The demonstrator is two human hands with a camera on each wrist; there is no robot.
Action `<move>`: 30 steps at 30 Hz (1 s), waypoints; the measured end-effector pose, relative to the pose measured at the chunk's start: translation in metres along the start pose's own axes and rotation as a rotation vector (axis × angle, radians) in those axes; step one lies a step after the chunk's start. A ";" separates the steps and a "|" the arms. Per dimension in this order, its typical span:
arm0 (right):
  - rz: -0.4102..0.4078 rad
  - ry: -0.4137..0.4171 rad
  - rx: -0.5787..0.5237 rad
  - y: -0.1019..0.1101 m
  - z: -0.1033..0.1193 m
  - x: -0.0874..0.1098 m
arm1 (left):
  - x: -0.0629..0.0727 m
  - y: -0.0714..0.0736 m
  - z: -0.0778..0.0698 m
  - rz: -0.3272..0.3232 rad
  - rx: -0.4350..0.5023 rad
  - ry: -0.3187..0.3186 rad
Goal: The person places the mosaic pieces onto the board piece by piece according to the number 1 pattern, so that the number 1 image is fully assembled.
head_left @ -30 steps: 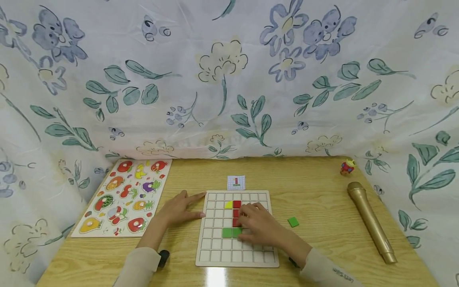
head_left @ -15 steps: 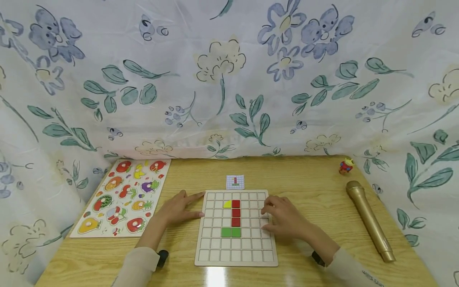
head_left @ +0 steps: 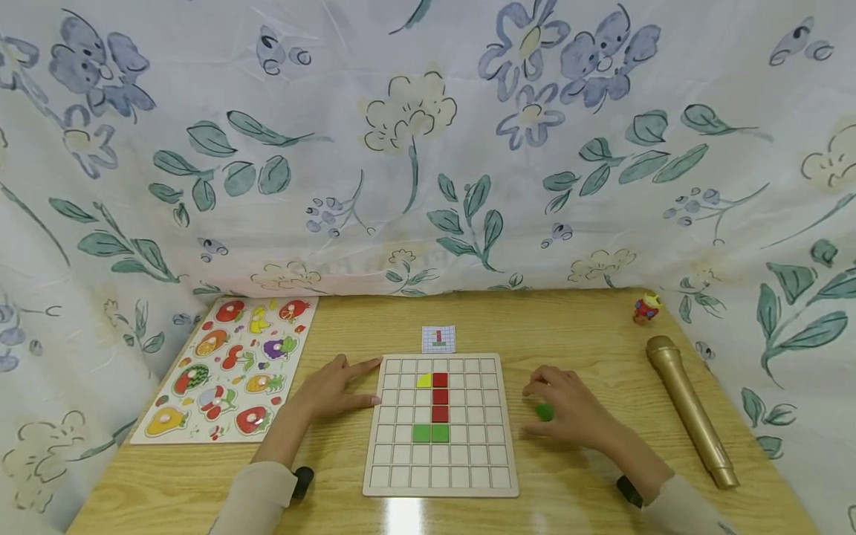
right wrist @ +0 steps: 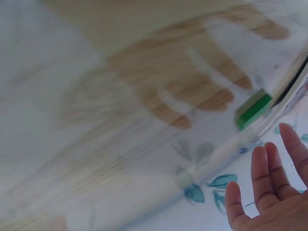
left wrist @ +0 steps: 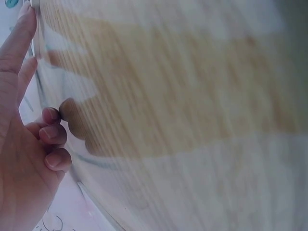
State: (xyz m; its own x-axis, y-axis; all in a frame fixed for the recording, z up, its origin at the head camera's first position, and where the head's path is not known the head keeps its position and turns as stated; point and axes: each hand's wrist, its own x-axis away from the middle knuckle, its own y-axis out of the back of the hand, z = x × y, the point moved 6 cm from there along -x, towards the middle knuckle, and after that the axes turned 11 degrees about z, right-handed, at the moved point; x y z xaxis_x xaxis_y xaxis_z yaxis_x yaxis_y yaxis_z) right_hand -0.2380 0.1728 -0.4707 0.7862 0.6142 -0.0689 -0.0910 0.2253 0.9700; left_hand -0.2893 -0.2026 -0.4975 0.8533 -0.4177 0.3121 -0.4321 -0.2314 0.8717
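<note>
A white gridded board (head_left: 468, 455) lies flat on the table. A yellow quarter-round tile (head_left: 424, 380), a column of red tiles (head_left: 440, 397) and two green tiles (head_left: 422, 433) sit in its cells. My left hand (head_left: 332, 390) has its index finger and thumb at the board's left edge; its other fingers are curled in the left wrist view. Right of the board, my right hand (head_left: 571, 409) hovers over a loose green tile (head_left: 545, 412), which shows between thumb and forefinger. In the right wrist view the fingers are extended, apart from that green tile (right wrist: 255, 111).
A small printed card (head_left: 438, 339) with a coloured grid pattern lies behind the board. On the left is a fruit puzzle board (head_left: 234, 383). A gold microphone (head_left: 692, 412) and a small toy figure (head_left: 646, 307) are on the right. A floral curtain (head_left: 428, 171) borders the table.
My right hand has left the red and green tiles on the board and moved right, to the loose green tile. The left hand has stayed at the board's edge.
</note>
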 end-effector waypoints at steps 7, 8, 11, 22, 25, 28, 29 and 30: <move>-0.012 -0.037 -0.011 0.005 -0.013 0.015 | 0.001 0.000 0.000 0.003 0.001 0.007; -0.013 -0.038 -0.009 0.005 -0.014 0.016 | 0.001 0.001 0.001 0.002 0.001 0.009; -0.020 -0.031 0.004 0.006 -0.017 0.020 | 0.001 0.001 0.000 -0.001 0.006 0.011; -0.008 -0.018 0.014 0.003 -0.023 0.023 | 0.000 -0.002 0.002 0.005 0.017 0.015; 0.002 -0.015 0.011 0.003 -0.023 0.023 | -0.001 -0.002 0.002 0.004 0.015 0.015; 0.000 -0.003 0.009 0.003 -0.022 0.023 | -0.002 -0.002 0.003 0.005 0.014 0.014; -0.002 0.001 0.012 0.003 -0.022 0.023 | -0.002 -0.002 0.003 0.005 0.015 0.013; -0.006 0.005 0.013 0.003 -0.022 0.023 | -0.002 -0.002 0.003 0.005 0.015 0.013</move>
State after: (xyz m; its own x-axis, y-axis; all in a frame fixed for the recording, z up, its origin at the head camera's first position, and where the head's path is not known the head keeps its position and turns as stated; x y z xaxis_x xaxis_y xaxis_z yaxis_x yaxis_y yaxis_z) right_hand -0.2334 0.2038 -0.4746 0.7834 0.6169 -0.0763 -0.0782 0.2195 0.9725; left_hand -0.2905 -0.2039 -0.5011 0.8549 -0.4072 0.3213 -0.4404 -0.2425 0.8644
